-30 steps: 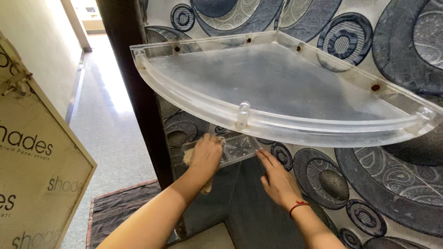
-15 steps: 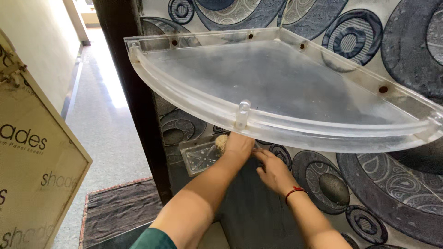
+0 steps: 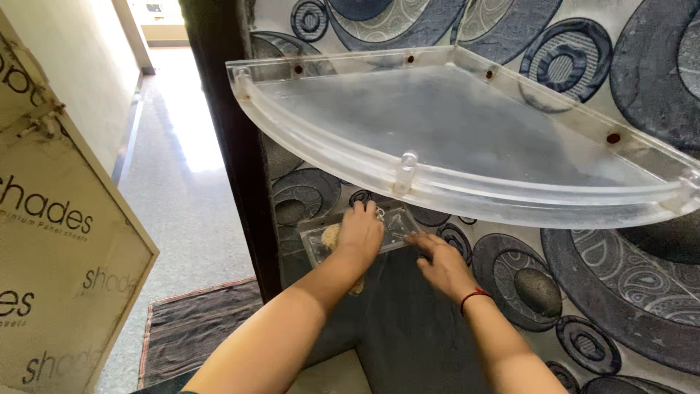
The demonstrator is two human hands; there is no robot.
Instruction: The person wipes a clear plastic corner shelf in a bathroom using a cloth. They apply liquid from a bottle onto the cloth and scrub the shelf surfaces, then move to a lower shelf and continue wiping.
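A small clear plastic soap dish (image 3: 397, 222) is fixed to the patterned wall below a large clear corner shelf (image 3: 467, 138). My left hand (image 3: 359, 233) is shut on a beige scrubber (image 3: 330, 236) and presses it onto the dish. My right hand (image 3: 442, 264) rests with fingers spread at the dish's right edge and wears a red thread on the wrist. Part of the dish is hidden under my left hand.
Blue-grey circle-patterned tiles (image 3: 583, 292) cover the corner walls. A dark door frame (image 3: 226, 131) stands left of the shelf, with a bright corridor floor (image 3: 175, 190) beyond. A printed cardboard-wrapped panel (image 3: 58, 241) leans at the left. A dark mat (image 3: 197, 328) lies on the floor.
My left hand slid right across the soap dish with the scrubber, then back toward its left part. My right hand stayed at the dish's right edge. The view shifted slightly.
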